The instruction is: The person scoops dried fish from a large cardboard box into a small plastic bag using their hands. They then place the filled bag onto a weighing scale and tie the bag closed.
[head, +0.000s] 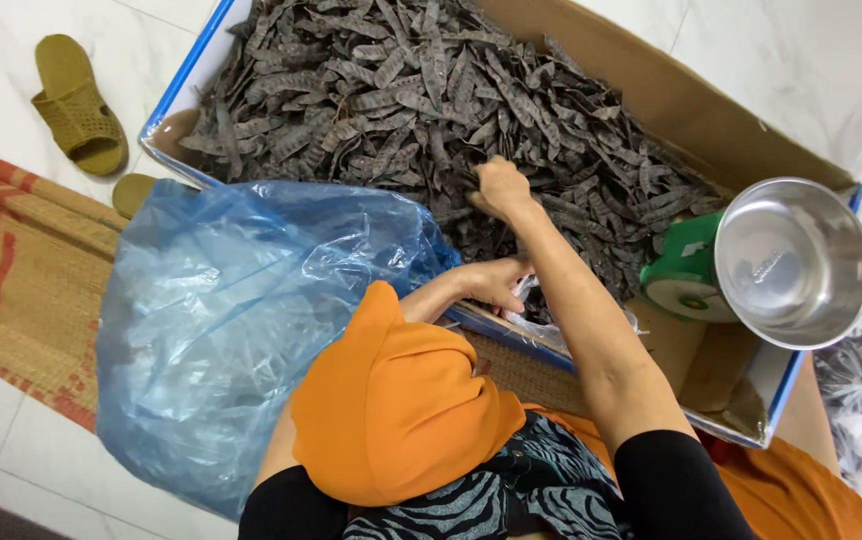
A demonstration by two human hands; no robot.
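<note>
A large cardboard box (651,85) with a blue rim holds a heap of dark dried pods (401,90). My right hand (499,188) reaches into the heap, fingers closed around some pods. My left hand (496,282) is at the box's near edge and grips a small clear plastic bag (533,322), partly hidden by my right forearm. My orange-clad knee (391,400) rises below the hands.
A big crumpled blue plastic bag (221,320) lies left of my knee. A green scale (681,275) with a steel bowl (793,262) stands in the box's right corner. Olive slippers (79,105) rest on white tiles, a woven mat (21,280) at left. Bagged pods (851,375) lie far right.
</note>
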